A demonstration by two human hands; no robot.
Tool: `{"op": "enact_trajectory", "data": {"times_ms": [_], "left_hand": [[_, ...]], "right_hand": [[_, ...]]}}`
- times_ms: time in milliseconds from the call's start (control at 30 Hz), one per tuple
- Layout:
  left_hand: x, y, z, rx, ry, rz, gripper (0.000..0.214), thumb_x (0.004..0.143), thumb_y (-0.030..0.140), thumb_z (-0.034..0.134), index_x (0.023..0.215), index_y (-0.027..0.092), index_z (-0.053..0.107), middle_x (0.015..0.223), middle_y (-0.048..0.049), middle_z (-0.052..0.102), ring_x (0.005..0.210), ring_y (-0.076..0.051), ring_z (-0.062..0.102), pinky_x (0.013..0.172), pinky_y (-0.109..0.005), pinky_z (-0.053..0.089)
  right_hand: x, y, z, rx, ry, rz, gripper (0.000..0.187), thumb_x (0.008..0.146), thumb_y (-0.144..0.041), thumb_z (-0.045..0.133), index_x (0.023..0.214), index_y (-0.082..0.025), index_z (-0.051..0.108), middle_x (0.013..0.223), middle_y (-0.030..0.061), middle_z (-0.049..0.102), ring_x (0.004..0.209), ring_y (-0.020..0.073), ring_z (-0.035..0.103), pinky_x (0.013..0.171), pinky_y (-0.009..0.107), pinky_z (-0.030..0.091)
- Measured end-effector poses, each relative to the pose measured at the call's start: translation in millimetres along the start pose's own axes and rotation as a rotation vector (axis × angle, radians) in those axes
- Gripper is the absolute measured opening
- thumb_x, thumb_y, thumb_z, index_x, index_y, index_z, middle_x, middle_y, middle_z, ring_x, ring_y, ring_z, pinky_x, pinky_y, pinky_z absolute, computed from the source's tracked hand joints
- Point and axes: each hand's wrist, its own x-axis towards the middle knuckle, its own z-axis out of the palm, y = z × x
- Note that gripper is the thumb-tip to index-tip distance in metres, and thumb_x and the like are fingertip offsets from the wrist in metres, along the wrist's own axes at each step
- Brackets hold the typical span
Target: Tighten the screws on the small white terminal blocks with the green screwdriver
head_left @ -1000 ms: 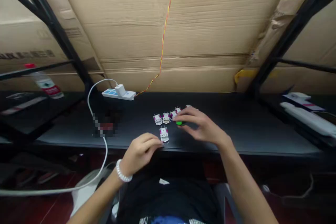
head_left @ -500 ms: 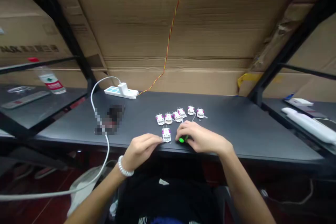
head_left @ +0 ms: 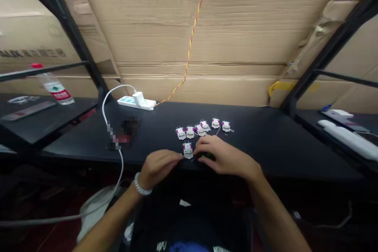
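Note:
A small white-and-purple plug-like piece (head_left: 188,150), with thin prongs at its far end, lies near the front edge of the black table. The pinched fingertips of my left hand (head_left: 162,165) are at its lower left corner; anything between them is too small to make out. Just right of the piece, my right hand (head_left: 220,153) is curled round a screwdriver (head_left: 208,155) with a green-and-black handle, mostly hidden in the palm. Its thin shaft points away past the knuckles. Several similar white-and-purple pieces (head_left: 189,132) lie in a row farther back.
A white power strip (head_left: 136,102) with a charger and white cable (head_left: 104,110) stands at the back left. A blurred-out dark object (head_left: 126,134) lies left. Black shelf posts (head_left: 313,59) flank the table (head_left: 271,141), and cardboard (head_left: 236,27) closes the back.
The right hand has turned slightly and shifted a little left towards the near piece, so less of the green handle end shows. The left hand stays at the piece's corner.

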Motion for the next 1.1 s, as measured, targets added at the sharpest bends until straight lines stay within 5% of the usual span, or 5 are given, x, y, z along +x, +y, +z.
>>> {"op": "enact_trajectory", "data": {"times_ms": [167, 467, 1100], "left_hand": [[1.6, 2.1, 0.2, -0.037, 0.024, -0.022, 0.019, 0.099, 0.008, 0.068, 0.111, 0.02, 0.075, 0.098, -0.0049, 0.084, 0.086, -0.017, 0.082, 0.081, -0.026, 0.068], [-6.7, -1.3, 3.9, -0.049, 0.05, 0.033, 0.019, 0.096, 0.009, 0.072, 0.111, 0.021, 0.075, 0.098, -0.0039, 0.085, 0.087, -0.019, 0.083, 0.085, -0.027, 0.069], [-11.3, -3.3, 5.9, -0.016, 0.077, 0.069, 0.016, 0.096, 0.006, 0.07, 0.104, 0.02, 0.073, 0.099, -0.0053, 0.085, 0.088, -0.019, 0.083, 0.082, -0.029, 0.068]], "right_hand": [[8.3, -21.0, 7.8, -0.176, -0.062, -0.018, 0.024, 0.105, -0.015, 0.055, 0.099, -0.018, 0.078, 0.106, 0.0088, 0.073, 0.099, 0.0221, 0.066, 0.088, 0.034, 0.052], [10.6, -27.3, 16.9, -0.323, -0.111, 0.031, 0.025, 0.103, -0.01, 0.056, 0.095, -0.017, 0.079, 0.105, 0.0097, 0.073, 0.097, 0.0229, 0.064, 0.083, 0.034, 0.05], [10.2, -22.2, 18.3, -0.276, -0.093, -0.038, 0.022, 0.106, -0.014, 0.053, 0.099, -0.017, 0.074, 0.104, 0.0099, 0.074, 0.101, 0.025, 0.066, 0.094, 0.041, 0.055]]}}
